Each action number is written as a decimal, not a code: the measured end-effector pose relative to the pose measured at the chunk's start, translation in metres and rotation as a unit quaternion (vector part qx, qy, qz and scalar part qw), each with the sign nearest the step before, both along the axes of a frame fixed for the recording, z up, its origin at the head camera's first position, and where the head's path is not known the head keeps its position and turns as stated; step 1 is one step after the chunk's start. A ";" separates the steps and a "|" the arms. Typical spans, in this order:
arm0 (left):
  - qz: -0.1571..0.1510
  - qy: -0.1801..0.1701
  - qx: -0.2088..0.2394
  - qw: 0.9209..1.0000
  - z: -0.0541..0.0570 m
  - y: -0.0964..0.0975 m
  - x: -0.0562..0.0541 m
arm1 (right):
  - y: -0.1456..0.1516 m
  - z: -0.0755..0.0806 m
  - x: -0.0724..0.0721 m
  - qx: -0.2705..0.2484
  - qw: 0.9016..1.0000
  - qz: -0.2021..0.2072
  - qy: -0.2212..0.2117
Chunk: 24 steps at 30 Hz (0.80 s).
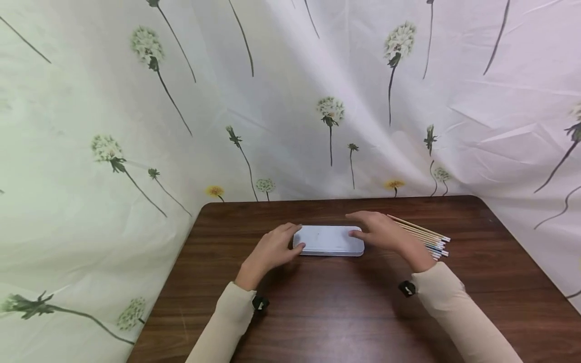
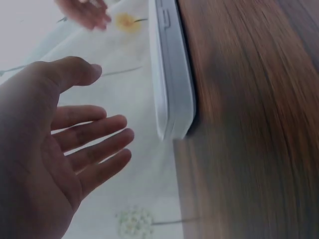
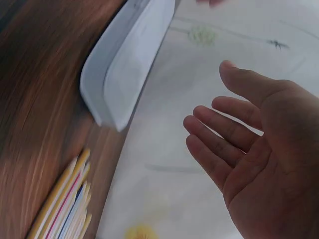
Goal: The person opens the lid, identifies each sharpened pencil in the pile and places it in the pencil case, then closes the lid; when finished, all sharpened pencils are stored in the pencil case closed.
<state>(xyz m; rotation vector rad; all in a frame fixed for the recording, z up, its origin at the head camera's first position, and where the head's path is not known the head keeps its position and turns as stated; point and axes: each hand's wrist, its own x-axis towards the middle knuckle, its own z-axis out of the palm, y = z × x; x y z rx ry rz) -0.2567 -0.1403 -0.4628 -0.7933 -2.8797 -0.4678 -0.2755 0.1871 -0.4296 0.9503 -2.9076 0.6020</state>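
A closed white pencil case (image 1: pixel 328 240) lies flat on the table, long side facing me. At its left end is my left hand (image 1: pixel 274 247), fingers spread; the left wrist view shows a gap between that hand (image 2: pixel 75 129) and the case (image 2: pixel 174 69). Over the right end hovers my right hand (image 1: pixel 383 232), its fingers loosely extended and apart from the case (image 3: pixel 127 64) in the right wrist view. Several pencils (image 1: pixel 442 245) lie in a bunch to the right, partly hidden behind the right hand and wrist.
The dark wood-grain table (image 1: pixel 317 312) ends at the back against a white curtain (image 1: pixel 281 126) printed with dandelions. The same cloth hangs along both sides.
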 end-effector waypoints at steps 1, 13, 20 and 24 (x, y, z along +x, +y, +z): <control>-0.003 -0.008 0.001 1.000 0.000 0.004 -0.002 | -0.006 0.000 -0.001 0.005 1.000 0.007 -0.006; -0.044 -0.081 -0.029 0.995 -0.021 0.033 -0.023 | -0.049 -0.022 -0.019 0.042 0.995 0.056 -0.067; -0.053 -0.057 -0.081 0.994 -0.025 0.040 -0.031 | -0.050 -0.032 -0.024 0.083 0.992 0.048 -0.079; -0.045 -0.058 -0.085 0.994 -0.025 0.041 -0.032 | -0.049 -0.036 -0.024 0.098 0.991 0.034 -0.089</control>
